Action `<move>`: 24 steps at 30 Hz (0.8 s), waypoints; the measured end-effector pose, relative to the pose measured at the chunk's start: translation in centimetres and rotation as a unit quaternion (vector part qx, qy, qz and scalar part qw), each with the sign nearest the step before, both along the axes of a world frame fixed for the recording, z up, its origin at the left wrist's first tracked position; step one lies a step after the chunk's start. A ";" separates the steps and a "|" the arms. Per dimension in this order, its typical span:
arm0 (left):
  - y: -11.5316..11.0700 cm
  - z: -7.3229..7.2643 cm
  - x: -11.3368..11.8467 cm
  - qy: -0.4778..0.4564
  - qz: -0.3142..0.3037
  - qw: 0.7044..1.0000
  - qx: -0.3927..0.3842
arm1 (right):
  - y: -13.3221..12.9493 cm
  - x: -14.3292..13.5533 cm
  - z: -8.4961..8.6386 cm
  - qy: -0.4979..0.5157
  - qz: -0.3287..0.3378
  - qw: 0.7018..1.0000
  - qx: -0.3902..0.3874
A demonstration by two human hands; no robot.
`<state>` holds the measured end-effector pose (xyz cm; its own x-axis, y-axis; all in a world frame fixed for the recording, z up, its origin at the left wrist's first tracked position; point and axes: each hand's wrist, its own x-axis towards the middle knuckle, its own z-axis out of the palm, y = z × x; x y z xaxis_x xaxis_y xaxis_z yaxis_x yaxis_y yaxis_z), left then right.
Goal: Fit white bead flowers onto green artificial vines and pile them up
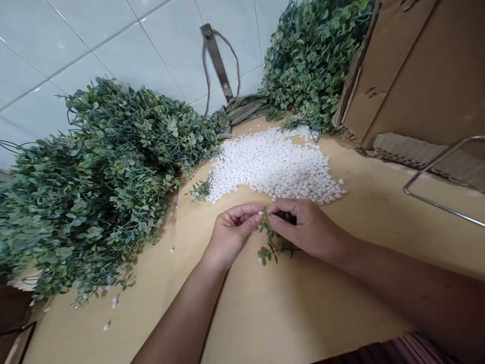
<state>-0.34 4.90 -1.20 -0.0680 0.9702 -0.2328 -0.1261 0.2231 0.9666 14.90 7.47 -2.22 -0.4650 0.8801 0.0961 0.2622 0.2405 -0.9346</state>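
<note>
Wooden table (pixel 310 313) on tiled floor (pixel 113 45); leaf piles, white beads (pixel 275 164), cardboard (pixel 424 65) around; left hand (pixel 231 235) and right hand (pixel 306 227) pinching a sprig (pixel 271 245).

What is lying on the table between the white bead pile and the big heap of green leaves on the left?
In the head view, one small loose sprig lies there, between the white bead pile and the big leaf heap, on bare table.
</note>
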 end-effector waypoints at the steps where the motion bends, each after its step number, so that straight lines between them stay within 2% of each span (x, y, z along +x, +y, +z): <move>1: 0.0 0.0 0.0 -0.001 0.000 1.000 0.003 | 0.0 0.0 0.0 0.002 -0.002 1.000 0.005; 24: 0.1 0.1 0.0 -0.045 -0.010 0.999 -0.012 | 0.1 0.0 -0.1 0.007 -0.022 0.999 0.044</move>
<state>-0.38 5.04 -1.11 -0.0257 0.9651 -0.2606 -0.2074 0.2499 0.9458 14.90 7.53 -2.29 -0.4232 0.8880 0.1801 0.2609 0.3098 -0.9143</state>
